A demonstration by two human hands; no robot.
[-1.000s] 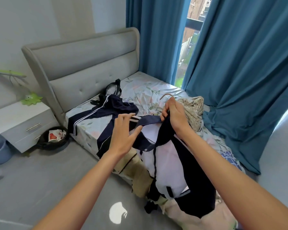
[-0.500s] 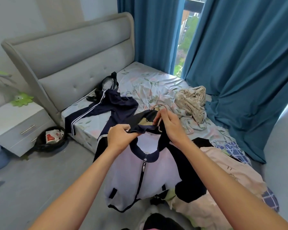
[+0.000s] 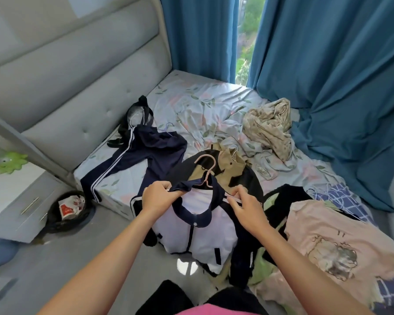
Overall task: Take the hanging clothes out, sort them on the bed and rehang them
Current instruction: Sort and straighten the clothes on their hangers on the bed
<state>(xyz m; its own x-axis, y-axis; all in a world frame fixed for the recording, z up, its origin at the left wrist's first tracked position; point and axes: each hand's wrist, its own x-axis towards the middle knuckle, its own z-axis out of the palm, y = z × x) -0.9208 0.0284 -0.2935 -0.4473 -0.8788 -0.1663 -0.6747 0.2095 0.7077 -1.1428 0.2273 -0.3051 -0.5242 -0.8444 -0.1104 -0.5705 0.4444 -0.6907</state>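
A white zip jacket [image 3: 198, 233] with navy collar and sleeves hangs over the bed's near edge on a pink hanger [image 3: 208, 169]. My left hand [image 3: 158, 196] grips the jacket's left shoulder and collar. My right hand [image 3: 243, 205] pinches the right shoulder and the hanger's arm. Behind the hook lies a khaki garment [image 3: 231, 164] on a black one. A navy striped tracksuit top [image 3: 143, 155] lies spread at the left of the bed [image 3: 191, 98]. A pink printed T-shirt [image 3: 332, 237] lies at the right.
A crumpled beige cloth [image 3: 271, 123] sits near the blue curtains [image 3: 328, 76]. A padded grey headboard [image 3: 77, 71] stands at the left. On the floor are a black waste bin [image 3: 66, 210] and a white nightstand [image 3: 11, 196] with a green toy [image 3: 11, 162].
The view has tilted down and closer. My hands have spread apart along the jacket's shoulders, my right hand moving off the hanger's hook. The jacket hangs straighter.
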